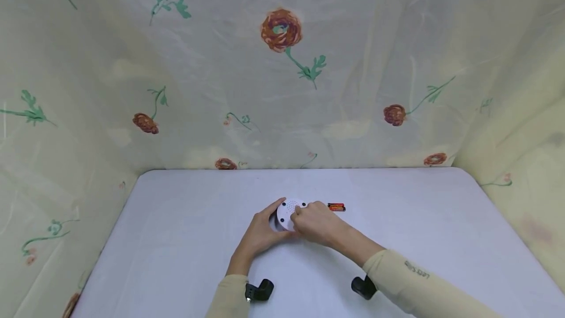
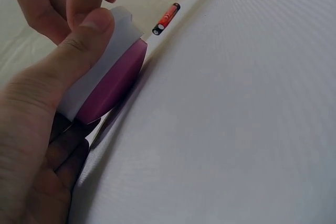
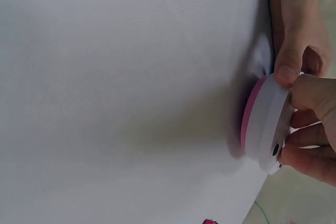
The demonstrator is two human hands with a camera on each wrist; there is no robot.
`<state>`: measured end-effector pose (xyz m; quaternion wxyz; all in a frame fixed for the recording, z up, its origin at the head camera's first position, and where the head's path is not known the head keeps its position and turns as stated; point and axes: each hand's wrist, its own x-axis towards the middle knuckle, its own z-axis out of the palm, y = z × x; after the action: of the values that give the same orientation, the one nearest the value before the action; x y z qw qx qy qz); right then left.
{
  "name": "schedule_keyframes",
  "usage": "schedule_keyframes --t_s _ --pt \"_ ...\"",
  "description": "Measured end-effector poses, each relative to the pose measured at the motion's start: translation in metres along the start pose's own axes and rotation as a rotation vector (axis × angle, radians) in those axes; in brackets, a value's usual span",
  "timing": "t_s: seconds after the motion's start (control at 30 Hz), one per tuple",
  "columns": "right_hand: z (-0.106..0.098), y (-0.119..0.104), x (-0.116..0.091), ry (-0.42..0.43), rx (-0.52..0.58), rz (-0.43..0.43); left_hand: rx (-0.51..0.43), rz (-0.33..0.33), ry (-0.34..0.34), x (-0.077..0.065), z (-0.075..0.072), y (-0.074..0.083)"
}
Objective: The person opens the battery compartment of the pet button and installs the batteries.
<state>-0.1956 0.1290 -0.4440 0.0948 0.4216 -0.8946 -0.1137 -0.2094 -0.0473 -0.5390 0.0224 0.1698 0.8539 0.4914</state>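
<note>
A round white device with a pink edge (image 1: 286, 212) lies over the table, its face with small holes and black feet turned up. My left hand (image 1: 260, 229) grips it from the left, thumb on the near side and fingers round the far side. In the left wrist view, my left thumb lies across the white body (image 2: 105, 69), above the pink part. My right hand (image 1: 320, 222) bends its fingers at the right part of the upper face. In the right wrist view, the right thumb and fingertips are on the device (image 3: 261, 121); what they pinch there is hidden.
Red and black batteries (image 1: 336, 207) lie side by side on the white table (image 1: 185, 220), just right of the device. Flower-patterned cloth (image 1: 340, 126) hangs behind the table and at both sides. A black wrist camera (image 1: 265, 289) sits by the left sleeve, another (image 1: 364, 287) by the right.
</note>
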Motion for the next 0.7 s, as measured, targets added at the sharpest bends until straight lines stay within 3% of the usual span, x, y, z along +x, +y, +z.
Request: schedule_keyframes --t_s 0.37,0.7 --pt "0.0009 -0.003 -0.0059 0.006 -0.063 -0.03 0.007 0.038 0.002 0.0013 0.0021 0.0034" --pt "0.0054 -0.004 -0.0069 0.044 -0.083 -0.029 -0.005 0.028 0.002 0.0001 0.0011 0.0037"
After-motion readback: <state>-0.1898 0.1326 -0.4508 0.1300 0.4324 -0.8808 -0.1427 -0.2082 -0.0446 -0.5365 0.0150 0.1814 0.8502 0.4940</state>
